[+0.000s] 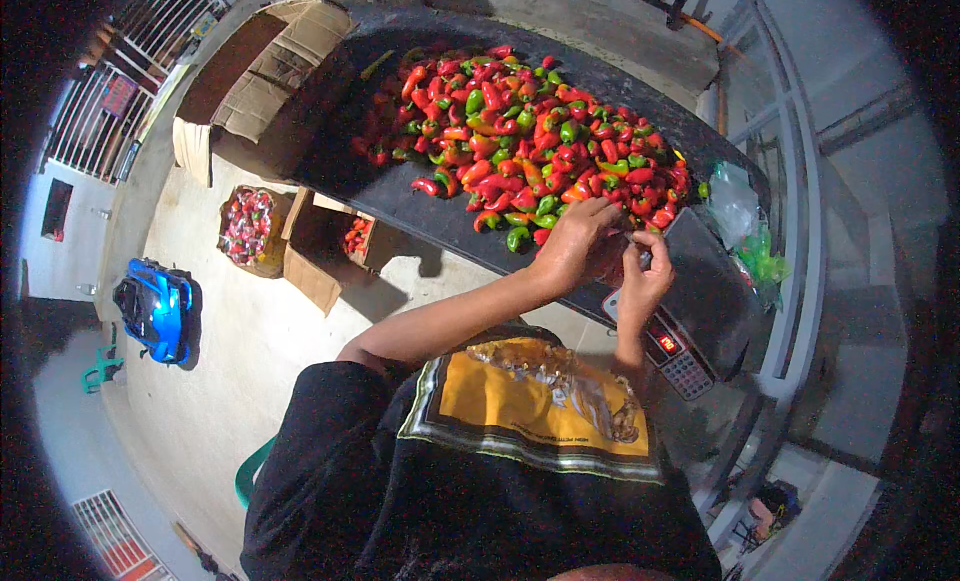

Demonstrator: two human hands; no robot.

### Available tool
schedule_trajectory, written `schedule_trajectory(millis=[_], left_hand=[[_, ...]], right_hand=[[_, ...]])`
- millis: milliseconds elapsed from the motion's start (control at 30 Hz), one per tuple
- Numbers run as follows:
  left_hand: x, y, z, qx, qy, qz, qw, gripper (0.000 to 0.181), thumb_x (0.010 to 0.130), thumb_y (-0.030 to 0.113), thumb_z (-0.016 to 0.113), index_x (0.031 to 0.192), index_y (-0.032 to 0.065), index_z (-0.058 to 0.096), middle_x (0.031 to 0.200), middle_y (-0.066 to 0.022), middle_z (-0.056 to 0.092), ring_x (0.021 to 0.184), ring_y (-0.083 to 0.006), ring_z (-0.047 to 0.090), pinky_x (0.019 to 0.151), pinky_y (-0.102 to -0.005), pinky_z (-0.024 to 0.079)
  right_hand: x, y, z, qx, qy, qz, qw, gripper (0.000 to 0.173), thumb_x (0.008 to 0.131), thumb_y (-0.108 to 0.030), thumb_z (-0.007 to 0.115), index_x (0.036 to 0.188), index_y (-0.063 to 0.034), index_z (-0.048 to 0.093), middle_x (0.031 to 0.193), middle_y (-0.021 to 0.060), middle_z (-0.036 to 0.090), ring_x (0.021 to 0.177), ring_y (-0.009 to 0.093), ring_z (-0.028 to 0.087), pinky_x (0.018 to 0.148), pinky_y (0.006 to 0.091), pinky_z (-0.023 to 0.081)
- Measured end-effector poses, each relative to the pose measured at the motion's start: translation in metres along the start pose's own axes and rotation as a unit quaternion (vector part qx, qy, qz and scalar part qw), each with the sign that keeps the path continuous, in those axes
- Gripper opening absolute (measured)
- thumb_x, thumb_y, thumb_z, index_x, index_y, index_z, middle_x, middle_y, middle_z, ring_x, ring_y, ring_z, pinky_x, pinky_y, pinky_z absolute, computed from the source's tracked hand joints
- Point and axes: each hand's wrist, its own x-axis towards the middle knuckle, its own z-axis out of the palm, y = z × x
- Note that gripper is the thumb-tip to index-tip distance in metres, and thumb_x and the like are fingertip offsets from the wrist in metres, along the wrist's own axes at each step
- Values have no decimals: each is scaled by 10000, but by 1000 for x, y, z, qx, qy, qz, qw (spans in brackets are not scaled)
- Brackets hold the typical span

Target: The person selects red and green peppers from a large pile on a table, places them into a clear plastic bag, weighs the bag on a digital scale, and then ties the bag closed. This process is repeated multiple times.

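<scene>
My left hand (576, 239) and my right hand (646, 269) meet at the table's near edge, beside the peppers. Between them is what looks like a thin clear plastic bag (606, 260) with something reddish in it, mostly hidden by my fingers. The right thumb and forefinger pinch its upper part, while the left fingers curl around the other side. Red, green and orange peppers (517, 142) lie in a wide heap just past my hands. A digital scale (686, 367) with a lit red display and keypad stands by my right forearm, its dark platform (701, 281) to the right.
The black tabletop (442, 224) carries an open cardboard box (262, 78) at the far left. Plastic bags (731, 202) and green plastic (761, 254) lie at the right end. Below stand a filled pepper bag (251, 228) and another carton (311, 262). A blue-black object (154, 311) sits on the floor.
</scene>
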Motion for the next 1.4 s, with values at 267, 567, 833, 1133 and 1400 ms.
schedule_trajectory(millis=[267, 567, 833, 1133, 1400], left_hand=[[8, 5, 9, -36, 52, -30, 998, 203, 649, 20, 579, 794, -28, 444, 736, -189, 476, 694, -354, 495, 614, -390, 386], [8, 4, 15, 3, 26, -49, 998, 282, 643, 92, 614, 888, -11, 519, 843, -178, 529, 845, -359, 511, 756, -416, 391], [9, 0, 21, 81, 78, -39, 993, 296, 594, 88, 645, 851, 27, 510, 861, -142, 505, 871, -330, 455, 765, -390, 338], [6, 11, 33, -19, 74, 20, 997, 226, 624, -10, 609, 842, 35, 571, 768, -101, 532, 744, -300, 519, 645, -365, 420], [5, 5, 52, -169, 3, -62, 984, 216, 640, 3, 600, 847, 35, 547, 747, -110, 497, 713, -306, 530, 585, -360, 425]], right_hand=[[14, -11, 2, 69, 34, -16, 997, 115, 736, 13, 548, 847, -3, 526, 835, 31, 531, 785, 125, 512, 736, 247, 409], [19, 1, -7, 329, 7, 161, 930, 257, 679, -27, 562, 910, -63, 457, 781, 25, 507, 775, 109, 484, 767, 250, 379], [24, 3, -18, 305, -56, 169, 936, 258, 697, -1, 588, 910, -67, 460, 807, 21, 514, 766, 112, 496, 735, 248, 404], [20, 25, -22, 264, -1, 144, 954, 254, 693, 34, 591, 910, -54, 493, 839, 13, 523, 773, 98, 490, 740, 232, 387], [16, 4, -42, 143, -51, 72, 986, 259, 736, 54, 496, 983, -12, 533, 998, 83, 571, 906, 164, 528, 796, 268, 395]])
